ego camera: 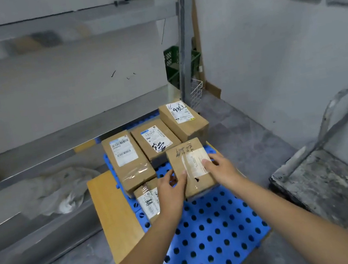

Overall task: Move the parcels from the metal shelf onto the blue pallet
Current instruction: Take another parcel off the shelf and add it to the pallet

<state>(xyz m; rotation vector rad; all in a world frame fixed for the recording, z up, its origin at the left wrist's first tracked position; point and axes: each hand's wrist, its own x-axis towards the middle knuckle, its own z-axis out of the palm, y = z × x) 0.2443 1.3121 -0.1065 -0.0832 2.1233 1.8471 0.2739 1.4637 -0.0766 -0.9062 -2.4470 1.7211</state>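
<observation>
Left grip (170, 193), right grip (223, 168): cardboard parcel (189, 156)

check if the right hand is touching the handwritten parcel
Touching. The head view shows the right hand with its thumb lying flat on top of the parcel and its fingers against the parcel's right edge.

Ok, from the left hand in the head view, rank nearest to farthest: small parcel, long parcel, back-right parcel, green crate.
The left hand is on the taped parcel.
1. Small parcel: just left of the hand, partly behind it.
2. Long parcel: farther left and back.
3. Back-right parcel: far right corner of the group.
4. Green crate: beyond the parcels, by the shelf post.
</observation>
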